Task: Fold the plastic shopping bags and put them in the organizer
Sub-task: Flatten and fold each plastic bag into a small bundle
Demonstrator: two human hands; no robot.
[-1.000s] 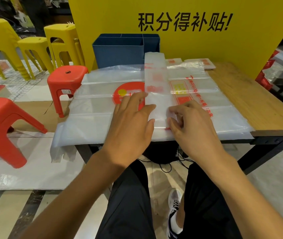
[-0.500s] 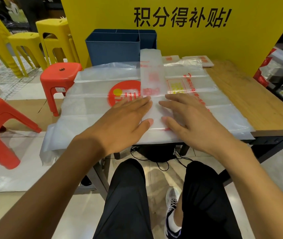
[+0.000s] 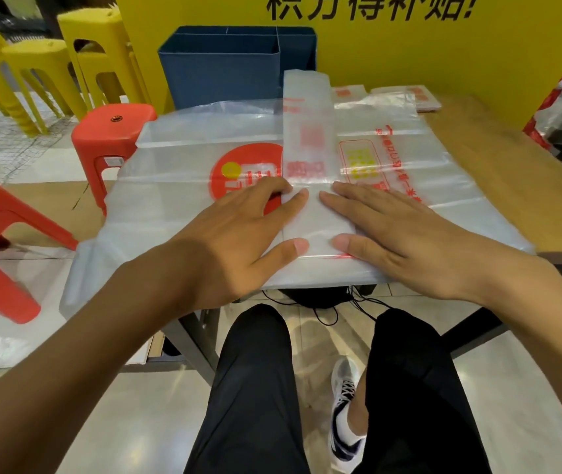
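A clear plastic bag folded into a long narrow strip (image 3: 308,131) lies lengthwise on a stack of flat clear shopping bags (image 3: 177,186) with red print. My left hand (image 3: 238,241) rests flat on the strip's near left edge, fingers spread. My right hand (image 3: 396,234) lies flat on its near right edge. Both palms press down; neither grips anything. The dark blue organizer (image 3: 225,66), with open compartments, stands at the table's back behind the strip. Two small folded bags (image 3: 419,97) lie at the back right.
The wooden table (image 3: 512,186) shows bare wood on the right. A yellow wall (image 3: 443,56) with black lettering stands behind. Red stools (image 3: 112,138) and yellow stools (image 3: 95,59) are on the left. My legs and a shoe show below the table edge.
Both hands went from pinching the strip's near end to lying flat and spread on it, sliding slightly outward. The view has shifted closer.
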